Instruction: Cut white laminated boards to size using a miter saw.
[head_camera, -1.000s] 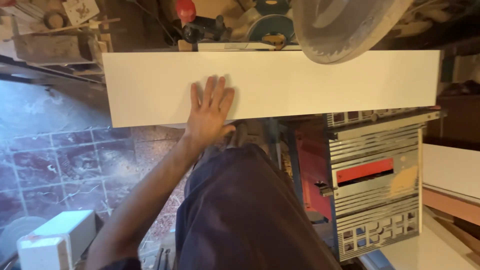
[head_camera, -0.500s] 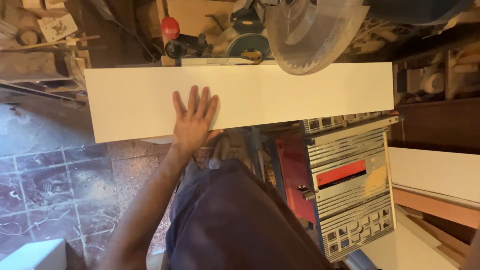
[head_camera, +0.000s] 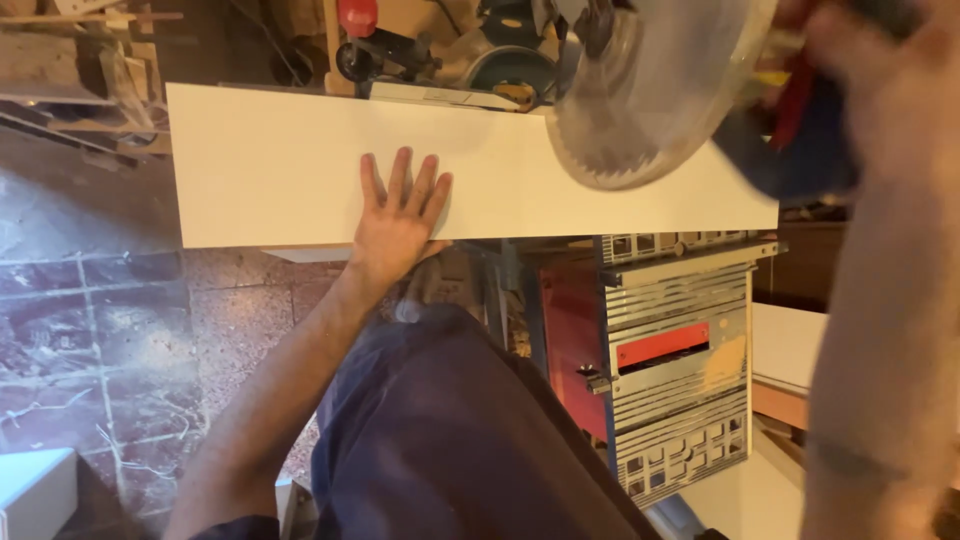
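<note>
A long white board (head_camera: 270, 165) lies across the upper half of the frame, from the upper left to the right of centre, its right end passing under the saw blade (head_camera: 655, 95). The blade is a round toothed disc behind a clear guard at the top, right of centre; its upper edge is cut off by the frame. Behind the board, at top centre, sit a red knob (head_camera: 357, 17) and the saw's grey metal body, partly hidden by the board and blade.

Below the board's right end stands a grey ribbed machine (head_camera: 680, 370) with a red rectangular label in its middle and a yellowish patch beside it; what is printed there is too small to make out. At the lower left corner a white box (head_camera: 35, 495) is cut off by the frame. The floor at left is dark red tile strewn with dust.

The left hand (head_camera: 398, 225) lies flat, palm down, on the board's near edge at centre, fingers spread and straight, grasping nothing, the forearm running down to the lower left. The right hand (head_camera: 880, 70), in the upper right corner, is blurred and partly out of frame; it is at the saw's blue and red handle (head_camera: 790, 150), but whether the fingers close round it cannot be told. The right forearm fills the right edge.
</note>
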